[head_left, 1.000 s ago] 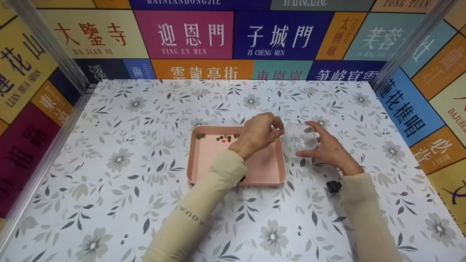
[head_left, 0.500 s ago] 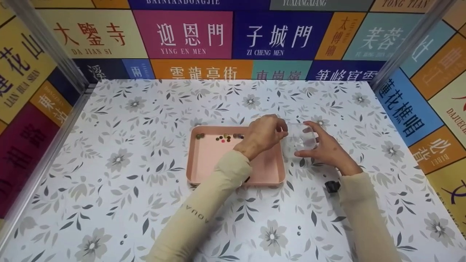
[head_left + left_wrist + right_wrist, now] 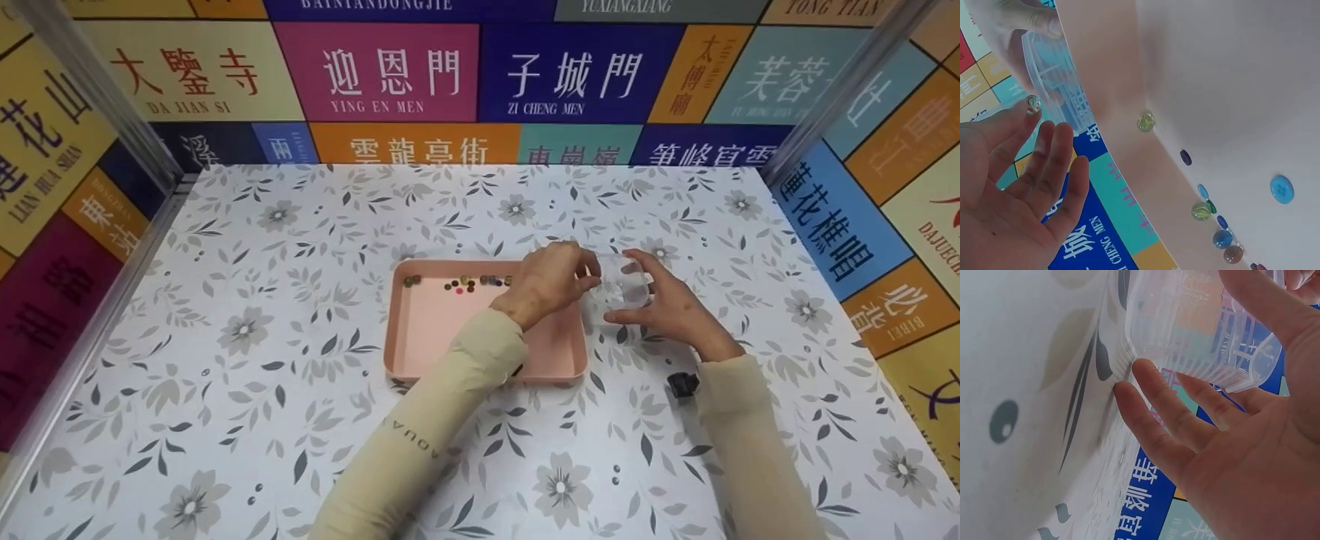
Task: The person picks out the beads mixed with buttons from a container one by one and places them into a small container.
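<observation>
My left hand (image 3: 546, 281) is over the right side of the pink tray (image 3: 450, 334), fingertips just past its rim and close to the box. In the left wrist view its thumb and forefinger pinch a clear glass marble (image 3: 1033, 104); the other fingers are loosely bent. To the right of the tray, my right hand (image 3: 679, 311) holds a clear plastic box (image 3: 1185, 332), thumb and fingers spread around its sides. Marbles, among them a yellow-green marble (image 3: 1146, 121) and a blue marble (image 3: 1222, 239), lie along the tray's far wall with several small buttons.
A larger light-blue button (image 3: 1282, 189) lies apart on the tray floor. A small black object (image 3: 683, 385) shows beside the right sleeve. Flower-patterned cloth (image 3: 247, 330) covers the table, and panels with lettering (image 3: 390, 71) close off the back and sides.
My left hand has moved a little to the right, toward the box, uncovering more marbles at the tray's far wall. The right hand and the box have hardly moved.
</observation>
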### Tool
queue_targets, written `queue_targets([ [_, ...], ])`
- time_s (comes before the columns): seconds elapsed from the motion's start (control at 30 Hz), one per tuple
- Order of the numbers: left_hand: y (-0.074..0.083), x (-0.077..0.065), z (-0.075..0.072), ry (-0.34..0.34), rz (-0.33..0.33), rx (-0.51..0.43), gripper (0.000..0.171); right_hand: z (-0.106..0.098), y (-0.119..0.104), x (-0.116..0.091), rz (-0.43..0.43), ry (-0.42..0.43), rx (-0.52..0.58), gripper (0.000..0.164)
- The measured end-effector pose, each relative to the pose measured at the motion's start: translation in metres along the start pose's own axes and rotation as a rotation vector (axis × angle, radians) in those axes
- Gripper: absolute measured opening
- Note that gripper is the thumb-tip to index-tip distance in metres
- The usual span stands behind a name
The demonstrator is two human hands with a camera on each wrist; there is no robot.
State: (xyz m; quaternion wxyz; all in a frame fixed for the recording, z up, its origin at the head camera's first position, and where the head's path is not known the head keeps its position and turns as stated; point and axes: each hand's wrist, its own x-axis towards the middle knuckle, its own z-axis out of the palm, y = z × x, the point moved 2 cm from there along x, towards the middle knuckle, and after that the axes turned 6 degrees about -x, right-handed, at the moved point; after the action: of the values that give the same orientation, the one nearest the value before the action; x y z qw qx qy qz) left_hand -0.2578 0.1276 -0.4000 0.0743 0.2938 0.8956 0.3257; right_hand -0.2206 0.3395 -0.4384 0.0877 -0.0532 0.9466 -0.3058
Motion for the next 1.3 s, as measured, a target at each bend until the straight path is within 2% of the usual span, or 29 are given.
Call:
queue_targets([
  [0.33,-0.005,-0.002,-0.002,-0.034,-0.033,0.006,0.018,0.002,-0.004,0.005,-0.001,-0.014,-0.003,0.110],
  [0.73,-0.006,-0.006,-0.002,-0.041,-0.017,-0.001,0.018,0.003,-0.001,0.002,0.012,-0.009,0.006,0.108],
  [0.93,-0.008,-0.009,-0.009,-0.010,-0.012,-0.006,0.013,0.002,-0.002,0.000,0.000,-0.005,-0.003,0.108],
  [1.13,-0.013,-0.010,-0.019,-0.009,-0.032,-0.021,0.011,0.001,0.000,0.001,0.002,-0.011,-0.006,0.109],
  [1.3,-0.021,-0.012,-0.024,0.005,-0.059,0.001,0.013,0.001,0.002,0.003,0.016,-0.016,-0.015,0.109],
])
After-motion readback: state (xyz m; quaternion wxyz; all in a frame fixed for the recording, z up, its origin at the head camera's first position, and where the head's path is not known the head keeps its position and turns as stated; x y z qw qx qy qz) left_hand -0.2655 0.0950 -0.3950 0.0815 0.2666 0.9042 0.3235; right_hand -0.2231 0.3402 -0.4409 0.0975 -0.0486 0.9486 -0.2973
